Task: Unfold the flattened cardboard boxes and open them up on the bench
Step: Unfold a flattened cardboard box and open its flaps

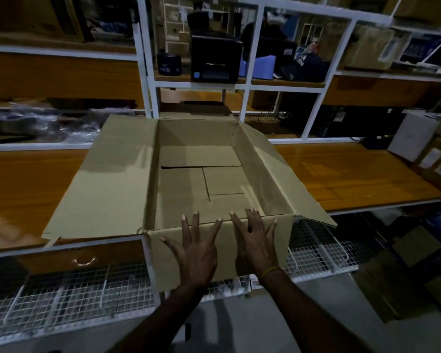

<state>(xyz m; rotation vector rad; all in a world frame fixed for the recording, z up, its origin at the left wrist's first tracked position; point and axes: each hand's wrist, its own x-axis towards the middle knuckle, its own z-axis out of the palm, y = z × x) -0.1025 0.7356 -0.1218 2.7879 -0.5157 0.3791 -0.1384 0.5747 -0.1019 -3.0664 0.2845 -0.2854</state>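
A large brown cardboard box [201, 138] stands opened on the wooden bench [341, 171], its top flaps spread outward to the left, right and towards me. Its bottom flaps lie folded flat inside. The near flap hangs down over the bench's front edge. My left hand [195, 247] lies flat on that near flap with fingers spread and straight. My right hand [256, 240] presses flat on the same flap just to the right, fingers spread, a yellow band on its wrist.
White-framed shelving [245, 85] rises behind the bench, holding a black printer [214, 57], bags and cartons. Wire mesh baskets [69, 294] hang below the bench. More cardboard [392, 284] stands on the floor at the right. A white box [413, 135] sits at the bench's far right.
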